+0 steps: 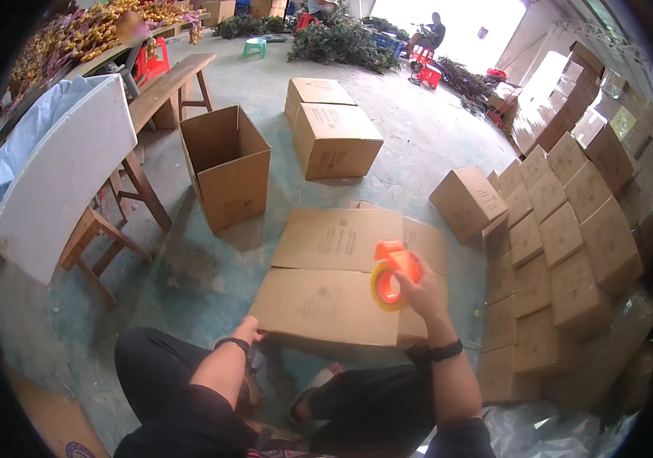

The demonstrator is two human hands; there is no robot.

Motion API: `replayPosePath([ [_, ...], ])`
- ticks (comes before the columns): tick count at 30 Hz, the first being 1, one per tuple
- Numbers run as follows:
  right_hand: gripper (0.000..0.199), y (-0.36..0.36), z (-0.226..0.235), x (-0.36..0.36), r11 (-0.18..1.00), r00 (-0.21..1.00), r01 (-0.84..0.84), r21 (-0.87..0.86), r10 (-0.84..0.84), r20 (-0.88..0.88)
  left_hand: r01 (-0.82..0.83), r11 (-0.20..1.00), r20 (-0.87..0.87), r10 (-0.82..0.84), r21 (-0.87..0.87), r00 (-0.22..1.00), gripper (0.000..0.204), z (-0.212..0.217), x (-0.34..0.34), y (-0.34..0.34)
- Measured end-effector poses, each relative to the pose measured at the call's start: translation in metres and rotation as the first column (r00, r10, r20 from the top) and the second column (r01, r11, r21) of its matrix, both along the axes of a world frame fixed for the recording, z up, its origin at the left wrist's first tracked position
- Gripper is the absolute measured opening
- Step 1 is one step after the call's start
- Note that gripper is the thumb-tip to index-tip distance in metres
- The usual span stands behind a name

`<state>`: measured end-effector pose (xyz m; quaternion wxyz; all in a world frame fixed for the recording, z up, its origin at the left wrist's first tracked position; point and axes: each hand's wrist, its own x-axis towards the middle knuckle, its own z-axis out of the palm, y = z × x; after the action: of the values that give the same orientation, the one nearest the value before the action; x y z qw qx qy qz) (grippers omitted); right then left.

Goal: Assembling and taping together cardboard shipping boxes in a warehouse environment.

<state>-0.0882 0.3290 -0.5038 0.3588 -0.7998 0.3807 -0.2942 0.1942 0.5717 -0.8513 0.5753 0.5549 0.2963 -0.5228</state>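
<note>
A closed brown cardboard box lies on the concrete floor in front of me, its two top flaps folded shut. My right hand grips an orange tape dispenser with a yellow tape roll, held over the right side of the box top. My left hand rests on the box's near left corner, fingers curled over the edge. Both wrists wear dark bands.
An open empty carton stands to the left, two sealed cartons behind it. A tall stack of sealed cartons fills the right. A wooden bench and a white foam box sit at left. A person sits far back.
</note>
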Motion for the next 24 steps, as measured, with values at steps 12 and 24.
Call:
replayPosePath([
  [12, 0.032, 0.071, 0.099, 0.082, 0.569, 0.758, -0.497, 0.655, -0.083, 0.647, 0.322, 0.929, -0.298, -0.364, -0.183, 0.883, 0.04, 0.008, 0.03, 0.117],
  [24, 0.039, 0.083, 0.086, 0.115, 0.552, 0.805, -0.546, 0.63, 0.14, 0.576, 0.645, 0.673, 0.317, -0.562, -0.363, 0.764, 0.072, 0.284, 0.178, 0.14],
])
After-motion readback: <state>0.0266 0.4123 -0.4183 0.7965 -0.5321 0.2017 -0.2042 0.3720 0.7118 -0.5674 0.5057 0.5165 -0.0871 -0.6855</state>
